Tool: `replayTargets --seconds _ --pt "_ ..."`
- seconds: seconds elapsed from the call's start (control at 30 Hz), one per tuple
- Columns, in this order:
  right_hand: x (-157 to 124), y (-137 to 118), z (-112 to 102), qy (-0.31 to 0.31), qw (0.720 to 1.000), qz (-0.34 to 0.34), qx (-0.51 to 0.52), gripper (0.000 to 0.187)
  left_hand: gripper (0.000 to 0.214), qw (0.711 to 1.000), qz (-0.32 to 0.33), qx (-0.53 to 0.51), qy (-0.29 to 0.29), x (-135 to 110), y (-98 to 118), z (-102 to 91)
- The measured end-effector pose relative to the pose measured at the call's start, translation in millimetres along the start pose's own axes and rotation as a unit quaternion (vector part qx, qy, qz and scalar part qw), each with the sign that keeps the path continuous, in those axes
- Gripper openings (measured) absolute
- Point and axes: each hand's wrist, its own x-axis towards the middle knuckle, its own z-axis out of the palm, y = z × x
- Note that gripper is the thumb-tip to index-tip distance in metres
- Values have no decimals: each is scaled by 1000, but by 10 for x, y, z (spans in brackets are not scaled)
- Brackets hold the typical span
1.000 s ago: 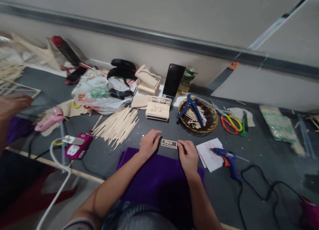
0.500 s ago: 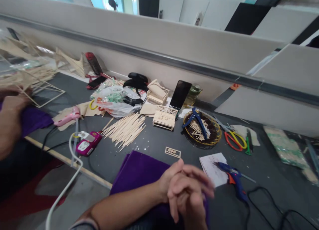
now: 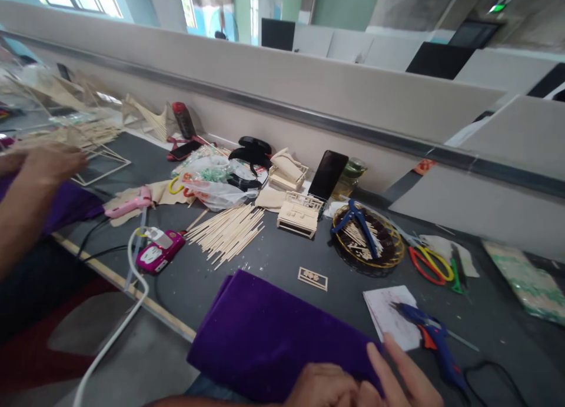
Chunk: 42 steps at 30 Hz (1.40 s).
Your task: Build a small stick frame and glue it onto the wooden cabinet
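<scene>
My left hand (image 3: 320, 388) and my right hand (image 3: 404, 376) touch each other at the bottom edge, on the near side of a folded purple cloth (image 3: 269, 330). Two of my right hand's fingers are stretched out, pointing toward a blue glue gun (image 3: 435, 336) lying partly on a stained white paper (image 3: 388, 316). My left hand shows only its back and knuckles; its fingers are hidden. A small flat wooden frame piece (image 3: 312, 278) lies alone on the dark table beyond the cloth, apart from both hands.
Behind lie a pile of bamboo sticks (image 3: 227, 230), a miniature wooden bench (image 3: 299, 214), a basket (image 3: 388, 254) with a blue cutter, scissors (image 3: 430, 263), a propped phone (image 3: 327, 174), a magenta power strip (image 3: 159, 251) and a pink glue gun (image 3: 130, 204). Another person's hand (image 3: 48, 163) works at the far left.
My hands left the wooden frame piece, came together, and drew back to the bottom edge. The view tilted up, showing more wall and windows.
</scene>
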Motion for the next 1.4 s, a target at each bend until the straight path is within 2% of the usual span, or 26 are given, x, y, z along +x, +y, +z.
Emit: replayTargets --seconds 0.03,0.07,0.13,0.17,0.2,0.3,0.37,0.43,0.57,0.6,0.63,0.7,0.8,0.87,0.93,1.03,1.1,1.17,1.4 --pt "26 48 -12 19 999 -17 -36 31 73 998 52 34 5 4 -34 -80" --pt "51 86 -12 35 997 -25 -65 30 60 997 81 11 14 14 -54 -181" --pt "94 118 16 40 993 -42 -98 27 38 987 139 38 75 48 -38 -403" --pt "114 112 38 29 993 -54 -105 23 38 982 136 57 121 71 1 -506" --pt "134 90 59 12 992 -70 -106 19 46 976 174 51 124 100 55 -597" --pt "201 -48 99 -37 988 -107 -102 16 56 959 184 145 161 224 235 -787" --pt "254 -167 107 -43 990 -85 -108 16 57 941 203 205 176 345 302 -879" --pt "311 -262 112 -46 992 -25 -112 9 57 910 247 237 235 484 296 -986" --pt "427 -271 128 -126 982 74 -123 44 57 834 324 300 332 767 174 -1282" --pt "459 -239 137 -140 978 81 -130 44 56 829 314 310 344 836 145 -1359" --pt "495 -202 153 -150 976 82 -133 42 54 835 285 303 360 903 120 -1429" --pt "576 -130 205 -127 980 76 -134 34 50 870 211 230 382 1030 77 -1540" --pt "695 -54 331 -104 987 77 -92 25 36 916 159 111 350 1178 -5 -1642" --pt "747 -8 431 -107 988 86 -77 25 17 927 155 142 312 1229 -88 -1693" --pt "766 52 531 -110 984 109 -91 24 8 946 148 188 218 1241 -189 -1739" --pt "743 161 657 -136 973 142 -124 21 3 976 82 182 82 1209 -330 -1777" --pt "710 229 721 -161 965 151 -142 21 7 981 43 189 16 1184 -385 -1763" --pt "676 281 765 -187 958 155 -151 20 9 978 31 206 -25 1174 -405 -1719" --pt "589 343 799 -253 941 160 -160 15 12 962 22 265 -67 1213 -404 -1550"
